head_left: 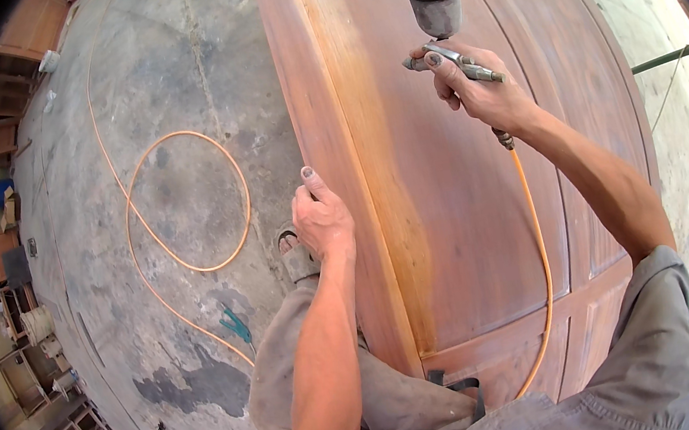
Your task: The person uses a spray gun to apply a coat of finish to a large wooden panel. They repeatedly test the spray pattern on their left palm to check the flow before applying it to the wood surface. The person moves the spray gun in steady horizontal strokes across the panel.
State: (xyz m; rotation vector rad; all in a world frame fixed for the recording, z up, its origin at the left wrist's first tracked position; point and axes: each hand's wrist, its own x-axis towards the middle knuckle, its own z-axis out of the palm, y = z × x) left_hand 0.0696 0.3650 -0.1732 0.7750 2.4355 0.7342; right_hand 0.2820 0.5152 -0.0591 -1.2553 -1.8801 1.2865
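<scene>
My right hand [480,91] is closed around a metal spray gun [462,63], held above a large reddish-brown wooden door panel [475,215]. A dull grey paint cup [436,13] with a lid stands upright on top of the gun, and the nozzle points left. From the gun's handle an orange air hose [536,233] runs down across the panel. My left hand [325,222] is beside the panel's left edge, its fingers curled in and its thumb pointing up, with nothing seen in it. A lighter, yellowish-brown strip [386,201] runs lengthwise along the panel near that hand.
On the stained concrete floor [163,91] to the left lies a looped orange hose [246,184]. A small teal tool [235,323] lies near my leg. Wooden furniture pieces [25,379] line the far left. My sandalled foot [295,256] is beside the panel; a green bar [668,58] is at right.
</scene>
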